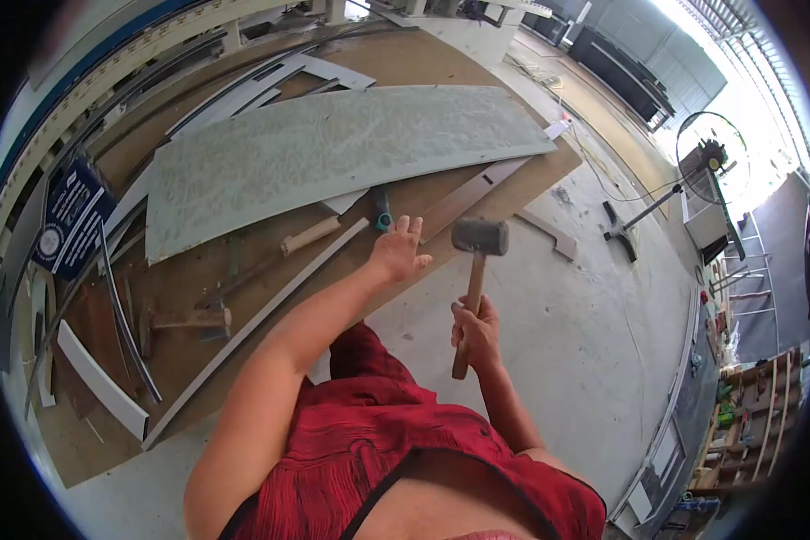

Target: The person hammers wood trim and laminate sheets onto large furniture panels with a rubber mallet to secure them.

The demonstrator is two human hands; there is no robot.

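Note:
My right hand (477, 335) is closed round the wooden handle of a mallet (481, 237), whose dark, blocky head points up and away from me. My left hand (400, 254) has its fingers apart and holds nothing that I can see. It is over the near edge of a brown board (351, 292), close to a dark tool with a teal ring (384, 219). Beside that hand lies the end of a long pale strip (261, 331). A large grey-green panel (342, 148) lies farther back on the board.
A wooden roller-like piece (310, 236), a blue printed box (74, 216) and curved trim strips (126, 315) are on the left. A brown plank (472, 193) lies past my left hand. On the right stand a fan (711, 156), a ladder (754, 288) and wooden shelving (765, 414).

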